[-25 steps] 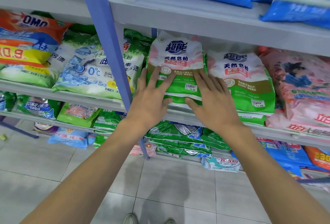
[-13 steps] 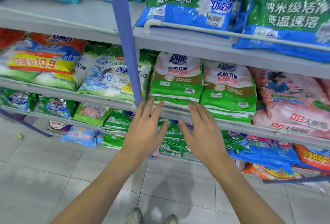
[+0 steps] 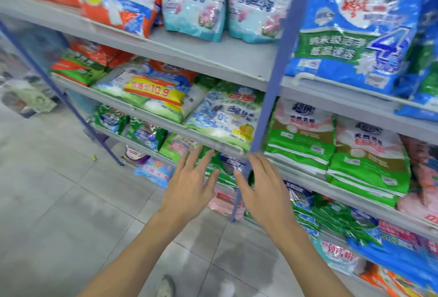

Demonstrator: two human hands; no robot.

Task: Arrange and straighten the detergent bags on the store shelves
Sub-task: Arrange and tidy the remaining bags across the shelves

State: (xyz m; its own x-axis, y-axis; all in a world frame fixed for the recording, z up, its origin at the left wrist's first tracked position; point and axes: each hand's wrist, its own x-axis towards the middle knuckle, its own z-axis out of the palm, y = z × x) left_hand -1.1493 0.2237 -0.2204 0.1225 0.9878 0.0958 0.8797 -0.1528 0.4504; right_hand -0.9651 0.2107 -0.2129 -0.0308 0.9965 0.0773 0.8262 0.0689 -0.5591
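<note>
Both hands have come off the green detergent bags [image 3: 301,140]; left hand [image 3: 189,187] and right hand [image 3: 263,192] hover spread, empty.

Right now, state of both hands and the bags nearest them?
Left hand: open, fingers spread, holding nothing.
Right hand: open, fingers spread, holding nothing.
Green-and-pink plastic detergent bags right of the blue post: stacked flat, edges aligned.
White-and-green plastic bag printed 0°C: lying flat, lower edge at shelf lip.

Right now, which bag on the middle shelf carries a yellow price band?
The white-and-blue bag left of the blue post, marked 10.9; the 0°C bag beside it has no such band.
</note>
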